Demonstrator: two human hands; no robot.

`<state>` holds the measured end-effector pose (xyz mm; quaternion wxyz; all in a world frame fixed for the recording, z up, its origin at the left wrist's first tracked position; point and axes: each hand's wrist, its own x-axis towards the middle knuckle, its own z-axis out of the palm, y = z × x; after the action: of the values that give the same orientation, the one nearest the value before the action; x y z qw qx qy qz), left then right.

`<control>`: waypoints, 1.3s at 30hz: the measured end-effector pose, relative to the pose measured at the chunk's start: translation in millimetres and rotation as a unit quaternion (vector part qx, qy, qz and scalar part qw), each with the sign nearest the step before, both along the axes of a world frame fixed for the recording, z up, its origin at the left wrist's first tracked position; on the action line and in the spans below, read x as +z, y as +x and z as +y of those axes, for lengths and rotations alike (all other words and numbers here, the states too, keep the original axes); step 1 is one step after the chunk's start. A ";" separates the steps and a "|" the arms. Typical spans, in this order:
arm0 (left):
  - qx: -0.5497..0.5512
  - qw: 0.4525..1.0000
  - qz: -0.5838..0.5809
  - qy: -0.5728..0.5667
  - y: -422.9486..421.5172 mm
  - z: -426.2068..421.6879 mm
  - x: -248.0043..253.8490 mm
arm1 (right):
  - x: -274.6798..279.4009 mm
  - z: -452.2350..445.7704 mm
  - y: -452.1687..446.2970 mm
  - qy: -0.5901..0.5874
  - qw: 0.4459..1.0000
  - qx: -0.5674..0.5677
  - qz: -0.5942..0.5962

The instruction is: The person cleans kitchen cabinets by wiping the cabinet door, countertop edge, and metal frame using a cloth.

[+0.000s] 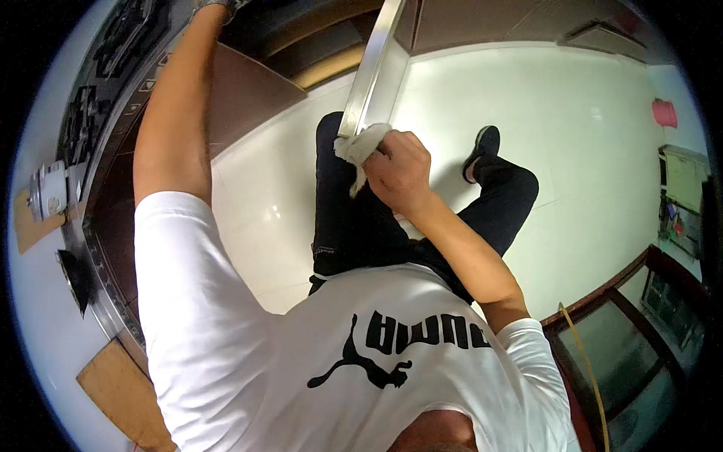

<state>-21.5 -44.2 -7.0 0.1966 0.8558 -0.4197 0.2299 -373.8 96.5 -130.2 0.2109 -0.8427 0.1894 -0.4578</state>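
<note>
My right hand is closed around a crumpled white cloth. The cloth lies against the near end of a long panel with a bright metallic edge, which sticks out from the dark cabinets above my knees. On the left, my left arm stretches far forward along the counter. Only the wrist area of my left hand shows at the top edge of the view, with something greyish there; its fingers are hidden.
A dark counter with black fittings runs down the left. Brown cabinet fronts stand below it, beside an opening with a wooden board. My legs are bent over the pale tiled floor. A dark-framed glass piece stands at lower right.
</note>
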 end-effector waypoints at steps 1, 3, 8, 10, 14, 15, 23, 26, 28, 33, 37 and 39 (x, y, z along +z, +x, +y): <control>-0.006 1.000 0.004 -0.002 -2.1 0.9 0.2 | -3.7 2.5 -2.8 -0.002 1.000 -0.006 0.004; -0.003 1.000 0.010 -0.009 -8.1 5.3 5.2 | -9.5 6.7 -5.0 -0.002 0.999 -0.035 0.004; -0.161 0.980 0.028 -0.116 -43.7 23.7 -14.6 | 1.7 7.7 -12.4 0.063 0.997 -0.041 -0.015; -0.237 0.967 0.094 -0.011 -69.9 47.8 -51.3 | 7.7 7.1 -16.2 0.098 0.994 -0.042 -0.026; -0.326 0.896 0.293 -0.064 -186.2 86.7 -113.0 | 2.3 4.7 -36.1 0.173 0.983 -0.053 -0.012; -0.332 0.879 0.334 -0.079 -193.3 85.5 -131.2 | -1.8 3.1 -39.7 0.185 0.980 -0.059 -0.037; -0.272 0.791 0.541 0.085 -244.9 79.0 -83.4 | 6.1 -2.5 -103.4 0.502 0.817 -0.112 -0.261; -0.274 0.793 0.528 0.130 -259.9 66.8 -77.4 | 29.6 -2.9 -122.9 0.479 0.814 -0.127 -0.304; -0.282 0.788 0.534 0.121 -272.2 59.6 -77.6 | 47.3 -6.7 -130.2 0.416 0.845 -0.144 -0.303; -0.274 0.795 0.536 0.077 -298.8 39.5 -85.7 | 74.6 -32.3 -130.2 0.291 0.922 -0.149 -0.208; -0.252 0.832 0.491 0.062 -309.0 23.4 -96.4 | 33.5 -70.9 -117.6 0.093 0.979 -0.175 -0.047; -0.249 0.837 0.481 0.074 -313.2 18.4 -97.9 | 7.9 -76.8 -114.4 0.287 0.927 -0.139 -0.197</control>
<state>-334.7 -25.8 -104.9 0.3607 0.7370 -0.4871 -0.2990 -488.2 19.7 -122.3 0.4111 -0.6041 0.3824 -0.5655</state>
